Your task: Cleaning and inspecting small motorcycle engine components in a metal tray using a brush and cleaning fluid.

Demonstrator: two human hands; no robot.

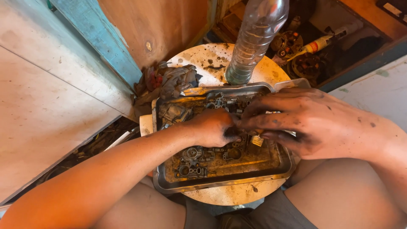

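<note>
Oily grey cast metal: a small carburettor part (237, 135), largely hidden between the fingers, sits pinched over the middle of the dirty metal tray (220, 183), which rests on a round stool top (199, 57) beside a clear plastic bottle (254, 38) and a greasy rag (169, 80). The left hand (212, 127) is curled nearly closed on the part from the left, while the right hand (313, 123) lies half open with its fingertips (250, 125) bearing on the part. Judged small, rigid and light but slick with grease, so best gripped by its edges or bosses rather than its flat faces; loose carburettor bodies (190, 161) lie in the tray near its front rim.
</note>
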